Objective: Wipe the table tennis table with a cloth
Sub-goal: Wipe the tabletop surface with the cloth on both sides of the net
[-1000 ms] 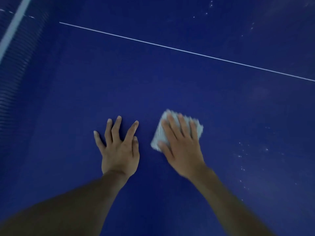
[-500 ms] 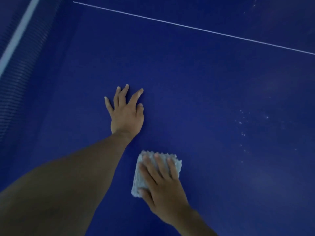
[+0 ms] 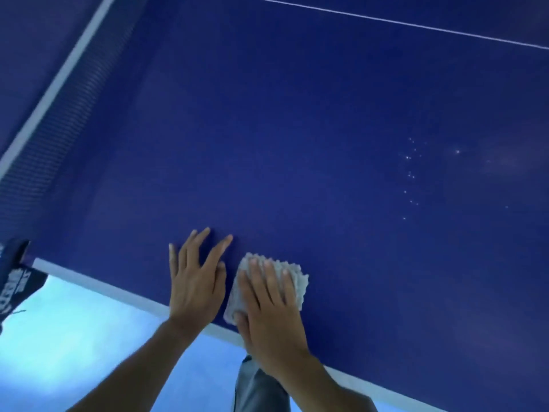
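One pale, nubbly cloth (image 3: 269, 285) lies flat on the blue desk (image 3: 297, 144), close to its near white edge (image 3: 98, 285). Its far corner pokes out beyond the fingertips, and its near corner almost reaches the edge stripe. The right hand (image 3: 271, 315) covers most of it, palm down, fingers stretched forward and a little apart, the thumb lying along the cloth's left side; it presses the cloth rather than clenching it. Just beside it, the left hand (image 3: 196, 285) rests flat and bare on the desk, fingers spread, holding nothing. Its thumb lies very near the cloth's left border; whether they touch cannot be told. Both wrists cross the near edge.

Farther right, well apart from the cloth, a scatter of small white specks (image 3: 411, 176) marks the surface. A thin white line (image 3: 416, 24) runs across the far part of the desk. At the left, the net (image 3: 53, 138) with its white top band slants away, and a dark clamp (image 3: 16, 272) with pale lettering grips the desk's corner. Below the edge shows a light blue floor (image 3: 74, 337) and grey fabric (image 3: 258, 388) of the person's clothing.
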